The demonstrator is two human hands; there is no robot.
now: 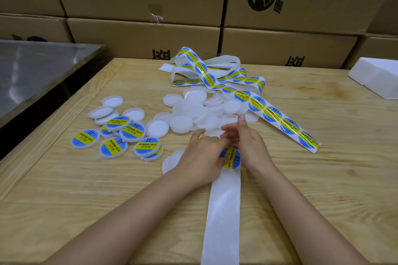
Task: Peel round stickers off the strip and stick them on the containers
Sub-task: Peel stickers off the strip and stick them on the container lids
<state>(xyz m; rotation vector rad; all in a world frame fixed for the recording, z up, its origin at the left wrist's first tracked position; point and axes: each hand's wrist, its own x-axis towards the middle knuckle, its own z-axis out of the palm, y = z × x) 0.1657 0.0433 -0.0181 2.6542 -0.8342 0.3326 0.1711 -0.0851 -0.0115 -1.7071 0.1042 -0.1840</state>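
- The round sticker point(230, 158) lies between the two hands, at the far end of the bare backing strip point(223, 211). The strip's long axis runs straight towards the person.
- The left hand point(201, 155) is nearer. Its curled fingers meet the sticker's left edge and seem to pinch it, so the peel probably starts there.
- The right hand point(247, 144) covers the sticker's upper right, forefinger straight. I cannot tell whether it holds anything.
- The sticker is glossy blue and yellow; the backing is smooth and shiny.
- The plain containers point(193, 112), shallow cloudy-white plastic rounds, are heaped just beyond the hands. The labelled containers point(120, 135) lie to the left on the pale, grained wooden bench point(64, 189).
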